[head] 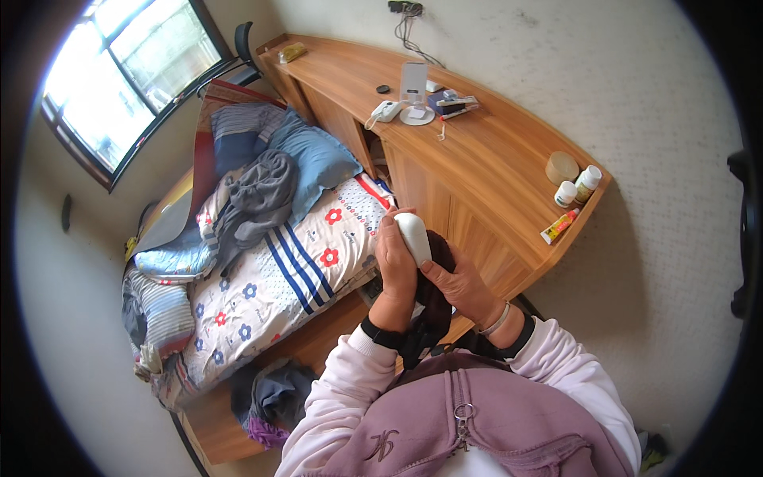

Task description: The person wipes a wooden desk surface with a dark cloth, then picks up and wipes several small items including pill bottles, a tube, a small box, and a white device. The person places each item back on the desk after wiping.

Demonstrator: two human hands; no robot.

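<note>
A smooth white rounded object (413, 237), too plain to name exactly, is between my two hands in front of my chest. My left hand (394, 265) wraps it from the left, with the thumb along its upper edge. My right hand (459, 277) touches its lower right end with the thumb, while the fingers lie on a dark brown fabric item (438, 298) that hangs below the white object. Part of that fabric is hidden by my hands.
Right of the bed (280, 268), with its rumpled bedding, runs a wooden cabinet (477, 173). On its top are a white phone stand (417, 114), a white corded device (385, 111), white bottles (588, 179) and a yellow tube (559, 226). Clothes (277, 396) lie below the bed's near side.
</note>
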